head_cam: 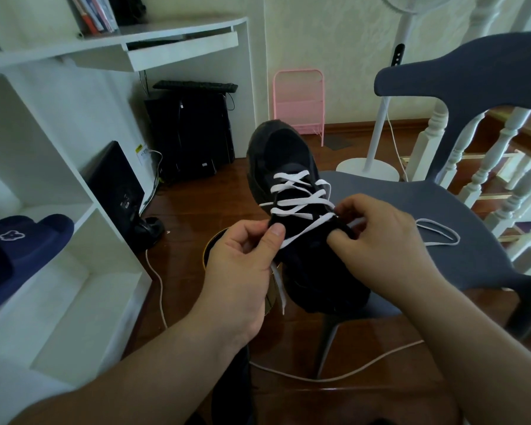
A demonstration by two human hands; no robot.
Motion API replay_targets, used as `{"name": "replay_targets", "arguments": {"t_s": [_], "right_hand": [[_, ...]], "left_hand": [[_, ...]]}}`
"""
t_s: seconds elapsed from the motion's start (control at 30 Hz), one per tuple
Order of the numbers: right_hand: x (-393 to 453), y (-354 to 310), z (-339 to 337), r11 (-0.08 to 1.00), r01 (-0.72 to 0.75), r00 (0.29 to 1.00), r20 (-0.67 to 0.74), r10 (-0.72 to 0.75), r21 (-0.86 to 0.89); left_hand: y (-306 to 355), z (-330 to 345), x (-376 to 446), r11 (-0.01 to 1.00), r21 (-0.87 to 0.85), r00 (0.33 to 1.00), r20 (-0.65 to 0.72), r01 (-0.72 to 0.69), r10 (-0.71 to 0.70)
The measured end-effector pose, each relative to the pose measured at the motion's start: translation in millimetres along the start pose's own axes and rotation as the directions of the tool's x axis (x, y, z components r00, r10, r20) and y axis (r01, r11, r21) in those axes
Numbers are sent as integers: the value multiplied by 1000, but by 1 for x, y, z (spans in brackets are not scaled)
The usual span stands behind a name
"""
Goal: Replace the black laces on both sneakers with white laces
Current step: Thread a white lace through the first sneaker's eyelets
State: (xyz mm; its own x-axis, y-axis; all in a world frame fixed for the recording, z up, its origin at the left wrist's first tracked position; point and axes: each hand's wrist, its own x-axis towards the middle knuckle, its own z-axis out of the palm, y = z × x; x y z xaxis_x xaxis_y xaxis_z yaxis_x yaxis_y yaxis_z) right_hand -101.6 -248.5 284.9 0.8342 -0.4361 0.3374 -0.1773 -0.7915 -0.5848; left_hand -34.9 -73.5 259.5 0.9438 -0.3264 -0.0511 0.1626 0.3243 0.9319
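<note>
grey chair (426, 210) seat, black sneaker (288, 179), left hand (242, 256) and right hand (380, 240) grips pinching white lace (301, 200)

The near side of the black sneaker (292, 191) is covered by the left hand (242, 256) and the right hand (380, 240), so the top eyelets cannot be seen. The white lace (301, 200) disappears under the right hand's fingers (347, 207); how they pinch it is unclear. A round yellow-rimmed thing (210, 243) on the floor is mostly hidden behind the left hand. At left, the blue slipper (19, 250) is cut by the edge. Book titles (95, 13) far left are too small to read.
</note>
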Motion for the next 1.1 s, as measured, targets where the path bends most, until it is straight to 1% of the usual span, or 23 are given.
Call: {"name": "replay_targets", "arguments": {"t_s": [0.1,0.17,0.2,0.27,0.4,0.5,0.63,0.77,0.9,0.93,0.97,1.03,1.07,1.1], "right_hand": [[0,2,3,997,76,985,-157,-76,-10],[0,0,3,993,120,963,-246,-115,7],[0,0,2,991,135,955,-267,-128,7],[-2,-1,4,988,156,947,-284,-150,0],[-4,-4,9,983,184,937,-298,-182,-21],[-3,-4,9,985,170,942,-292,-167,-13],[-5,-5,8,983,183,930,-324,-174,-4],[-7,-7,9,979,203,921,-339,-193,-7],[-4,-6,8,985,173,933,-318,-168,-12],[-2,-3,6,989,149,939,-314,-144,-6],[0,0,3,993,121,943,-312,-116,-2],[4,6,-3,997,73,946,-318,-68,2],[5,9,-6,998,56,944,-325,-52,3],[5,10,-7,999,46,942,-333,-42,2]], "left_hand": [[0,0,-1,1000,20,999,40,14,-15],[6,0,1,996,30,994,72,80,-82],[10,-1,2,992,53,989,87,117,-122],[15,-2,5,984,85,984,75,156,-162],[17,-5,8,984,112,990,1,140,-141],[18,-9,10,980,149,991,-1,133,-134],[21,-9,12,979,128,986,25,159,-163],[19,-9,14,979,145,989,-10,146,-146],[19,-11,15,974,170,989,-36,148,-144],[20,-13,17,977,141,986,-71,158,-149],[23,-17,22,985,69,982,-121,157,-148],[33,-27,35,976,-191,964,-220,107,-149],[40,-32,41,946,-319,958,-245,64,-147],[47,-38,46,915,-402,959,-248,25,-135]]}}
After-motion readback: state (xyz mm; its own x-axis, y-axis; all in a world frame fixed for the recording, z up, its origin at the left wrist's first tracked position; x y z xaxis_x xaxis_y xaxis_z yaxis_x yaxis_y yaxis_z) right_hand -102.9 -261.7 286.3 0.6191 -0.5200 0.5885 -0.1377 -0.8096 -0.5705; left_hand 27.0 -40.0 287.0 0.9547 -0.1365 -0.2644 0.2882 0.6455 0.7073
